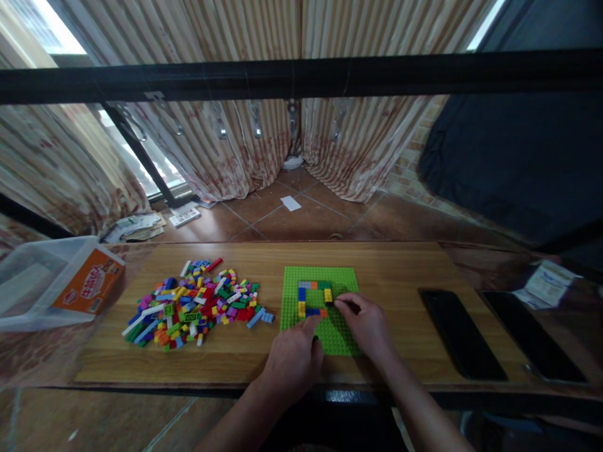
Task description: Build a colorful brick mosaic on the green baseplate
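A green studded baseplate (342, 339) lies on the wooden table, carrying a ring of small toy bricks in blue, yellow, orange, grey and green. My left hand (294, 351) rests over the plate's lower left part, its index finger reaching to the blue brick (311, 312) and the orange brick (323, 312) on the ring's near side. Its other fingers are curled, with a small dark bit showing beside them that I cannot identify. At the ring's right side, my right hand (365, 323) is pinched just beside the yellow brick (328, 295); whatever sits between its fingertips is too small to name.
Left on the table (377, 257) spreads a pile of mixed toy bricks (198, 304). Two black phones (464, 333) lie at the right. A clear plastic bin (42, 276) with an orange label stands at far left. A dark horizontal bar (301, 78) crosses beyond the table.
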A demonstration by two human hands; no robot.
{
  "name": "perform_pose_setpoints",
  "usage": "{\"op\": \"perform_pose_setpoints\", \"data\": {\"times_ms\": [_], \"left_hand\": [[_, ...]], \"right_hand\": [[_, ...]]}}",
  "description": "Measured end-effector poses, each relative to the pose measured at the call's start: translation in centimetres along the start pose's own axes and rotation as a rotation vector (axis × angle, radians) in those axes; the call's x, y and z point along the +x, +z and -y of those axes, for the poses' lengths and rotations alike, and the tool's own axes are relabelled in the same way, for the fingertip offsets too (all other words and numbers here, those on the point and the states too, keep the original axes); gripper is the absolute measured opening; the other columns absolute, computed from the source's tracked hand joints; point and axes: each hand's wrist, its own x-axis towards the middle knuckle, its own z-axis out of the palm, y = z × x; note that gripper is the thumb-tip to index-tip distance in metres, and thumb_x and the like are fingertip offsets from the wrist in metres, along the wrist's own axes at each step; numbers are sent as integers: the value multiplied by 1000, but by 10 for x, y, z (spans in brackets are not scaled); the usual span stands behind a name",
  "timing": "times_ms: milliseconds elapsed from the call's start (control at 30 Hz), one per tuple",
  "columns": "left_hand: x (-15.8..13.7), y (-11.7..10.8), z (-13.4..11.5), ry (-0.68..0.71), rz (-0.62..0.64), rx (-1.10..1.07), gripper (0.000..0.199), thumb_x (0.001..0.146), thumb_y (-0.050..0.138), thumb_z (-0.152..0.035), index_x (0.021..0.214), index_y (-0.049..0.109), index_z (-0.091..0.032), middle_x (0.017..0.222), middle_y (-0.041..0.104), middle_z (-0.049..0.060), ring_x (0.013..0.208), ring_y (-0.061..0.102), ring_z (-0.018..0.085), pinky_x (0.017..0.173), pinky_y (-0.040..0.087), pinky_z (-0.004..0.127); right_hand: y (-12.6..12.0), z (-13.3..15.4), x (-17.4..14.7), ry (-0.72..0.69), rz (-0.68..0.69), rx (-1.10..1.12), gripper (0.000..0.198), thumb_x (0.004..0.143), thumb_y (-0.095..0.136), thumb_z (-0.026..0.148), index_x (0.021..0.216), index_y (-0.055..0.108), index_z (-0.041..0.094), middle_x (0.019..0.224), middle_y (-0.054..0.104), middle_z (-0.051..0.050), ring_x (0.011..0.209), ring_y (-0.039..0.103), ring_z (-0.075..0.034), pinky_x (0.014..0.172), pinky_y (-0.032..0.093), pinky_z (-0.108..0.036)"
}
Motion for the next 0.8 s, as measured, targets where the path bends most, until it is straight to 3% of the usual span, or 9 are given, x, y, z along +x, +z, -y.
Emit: {"op": "perform_pose_setpoints", "data": {"times_ms": [200,667,800], "left_hand": [[2,0,-4,7,7,-9,46,81,44,-15,125,55,-21,101,72,8,88,67,23,79,50,33],[-7,8,7,25,6,-58,39,81,44,-15,118,56,-22,105,70,7,95,66,24,85,50,36],[-6,7,6,7,10,-86,37,81,45,-15,116,58,-20,99,71,7,88,66,22,80,50,33]], "right_hand": [[5,7,13,60,32,-161,24,76,61,45,69,64,22,70,67,-2,65,60,-18,62,42,-29],[3,8,25,108,118,-205,21,70,68,41,64,64,21,63,67,-1,60,60,-17,58,39,-28],[5,7,25,87,115,-237,22,71,68,40,61,62,21,61,65,0,59,58,-16,57,38,-28]]}}
